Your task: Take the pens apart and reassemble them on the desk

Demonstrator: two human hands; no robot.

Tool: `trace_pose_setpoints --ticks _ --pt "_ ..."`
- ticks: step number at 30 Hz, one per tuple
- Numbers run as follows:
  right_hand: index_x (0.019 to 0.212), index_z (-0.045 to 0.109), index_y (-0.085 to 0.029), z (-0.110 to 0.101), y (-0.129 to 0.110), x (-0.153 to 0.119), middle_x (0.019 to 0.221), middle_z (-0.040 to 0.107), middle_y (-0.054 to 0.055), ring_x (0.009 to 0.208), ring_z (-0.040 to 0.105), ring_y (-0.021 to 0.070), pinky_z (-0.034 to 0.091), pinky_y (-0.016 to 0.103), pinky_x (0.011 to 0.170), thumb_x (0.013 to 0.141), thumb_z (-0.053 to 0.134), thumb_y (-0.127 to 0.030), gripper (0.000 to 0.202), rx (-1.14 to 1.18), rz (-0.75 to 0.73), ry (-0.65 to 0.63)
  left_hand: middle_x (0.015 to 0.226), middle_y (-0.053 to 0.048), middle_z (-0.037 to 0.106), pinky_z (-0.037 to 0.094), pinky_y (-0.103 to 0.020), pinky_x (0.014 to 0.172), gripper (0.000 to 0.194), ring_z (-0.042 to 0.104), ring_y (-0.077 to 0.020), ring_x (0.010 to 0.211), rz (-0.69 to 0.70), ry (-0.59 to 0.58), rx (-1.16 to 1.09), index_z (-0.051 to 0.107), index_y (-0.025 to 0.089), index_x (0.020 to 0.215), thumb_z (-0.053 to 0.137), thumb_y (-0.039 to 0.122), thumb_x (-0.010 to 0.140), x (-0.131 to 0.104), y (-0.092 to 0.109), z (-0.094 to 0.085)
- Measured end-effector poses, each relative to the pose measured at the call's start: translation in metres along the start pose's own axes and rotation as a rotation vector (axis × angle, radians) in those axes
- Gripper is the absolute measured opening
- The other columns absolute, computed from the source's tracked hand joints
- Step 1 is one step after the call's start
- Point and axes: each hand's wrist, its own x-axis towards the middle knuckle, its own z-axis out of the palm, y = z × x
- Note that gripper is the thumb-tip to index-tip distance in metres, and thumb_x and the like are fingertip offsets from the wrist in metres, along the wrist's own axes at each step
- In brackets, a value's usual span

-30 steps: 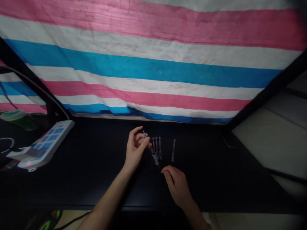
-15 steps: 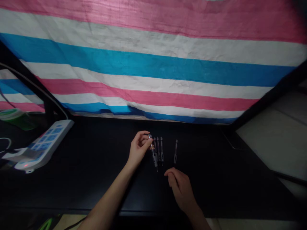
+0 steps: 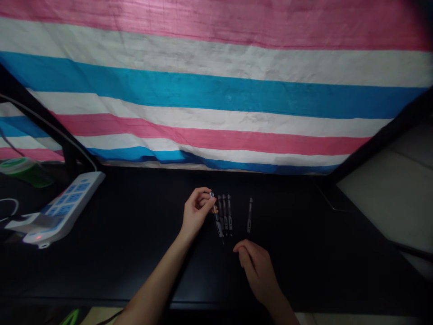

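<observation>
Here's your pen (image 3: 219, 228), right at the centre of the clock — tilted, its top towards eleven and its point towards five. You can see a shiny, clear-looking upper barrel and a grey grip with a dark slot; whether it touches the desk, you can't tell. Your left hand (image 3: 196, 212) has it pinched near the top between thumb and fingers. Just beside it at three o'clock, three similar pens (image 3: 230, 216) lie side by side, points towards you, and farther along at three there's a lone pen (image 3: 249, 219). Over at four, your right hand (image 3: 259, 268) has its fingers curled in, near the lone pen's lower end; whether anything sits inside, you can't tell.

All this is on your dark, smooth desk (image 3: 304, 257). At nine, you've got a white power strip (image 3: 72, 198) with blue socket panels and a red light glowing. Between nine and ten stands a green tub (image 3: 34, 174) with a paler top — contents unclear. A wrinkled sheet (image 3: 237, 90), striped pink, white and blue, fills twelve o'clock; pale tiles (image 3: 389, 176) show towards three.
</observation>
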Motion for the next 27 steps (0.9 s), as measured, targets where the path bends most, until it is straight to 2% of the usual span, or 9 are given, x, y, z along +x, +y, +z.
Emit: trace_pose_setpoints --ticks 11,15,20,27 --pt "0.082 0.06 -0.019 0.0025 0.0045 -0.0019 0.062 0.052 -0.001 0.058 0.051 0.0121 0.039 0.024 0.061 0.097 0.034 -0.028 0.031 0.006 -0.021 0.008 0.071 0.003 0.059 0.054 -0.023 0.055 0.03 0.058 -0.0103 0.058 -0.005 0.014 -0.005 0.058 0.017 0.094 0.075 0.027 0.07 0.0017 0.0002 -0.0013" --pt "0.081 0.06 -0.019 0.0026 0.0035 -0.0015 0.062 0.052 -0.001 0.057 0.051 0.0119 0.039 0.024 0.061 0.097 0.034 -0.028 0.032 0.005 -0.02 0.009 0.072 0.003 0.059 0.054 -0.023 0.056 0.037 0.059 -0.0105 0.059 -0.009 0.015 -0.028 0.056 0.019 0.102 0.074 0.028 0.071 0.0009 0.0002 -0.001" --pt "0.081 0.06 -0.019 0.0015 0.0018 -0.0012 0.061 0.052 -0.001 0.057 0.051 0.0118 0.04 0.023 0.06 0.097 0.034 -0.028 0.032 0.003 -0.017 0.008 0.071 0.003 0.058 0.054 -0.023 0.055 0.031 0.057 -0.01 0.057 -0.012 0.003 -0.025 0.058 0.017 0.094 0.075 0.027 0.07 0.002 -0.0001 -0.002" --pt "0.08 0.06 -0.019 0.001 0.0027 -0.0006 0.063 0.053 -0.001 0.058 0.052 0.0117 0.04 0.023 0.06 0.097 0.034 -0.027 0.032 0.01 -0.015 0.0 0.073 0.002 0.059 0.054 -0.024 0.056 0.033 0.058 -0.0106 0.059 -0.007 0.008 -0.003 0.058 0.017 0.096 0.074 0.029 0.07 0.0052 -0.0046 -0.0042"
